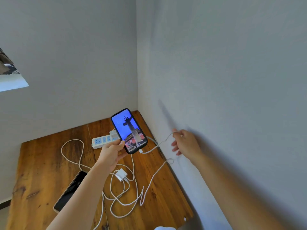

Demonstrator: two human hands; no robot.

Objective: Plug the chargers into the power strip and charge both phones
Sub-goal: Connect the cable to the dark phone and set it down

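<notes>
Above the wooden table (41, 163), the left hand (111, 155) grips the lit phone (128, 131) by its lower edge, a white cable (156, 146) already seated in its port, while the right hand (185, 143) pinches that cable between thumb and forefinger, other fingers loosely spread. One phone looks connected, a charger sits in the power strip (104, 140). Next, likely, the loose charger (121, 174) needs plugging in and the dark phone (70, 190) its cable.

Soft, even daylight; faint shadow on the wall at 3 o'clock; right hand (186, 143) motion-blurred; wide-angle bending at the edges.
</notes>
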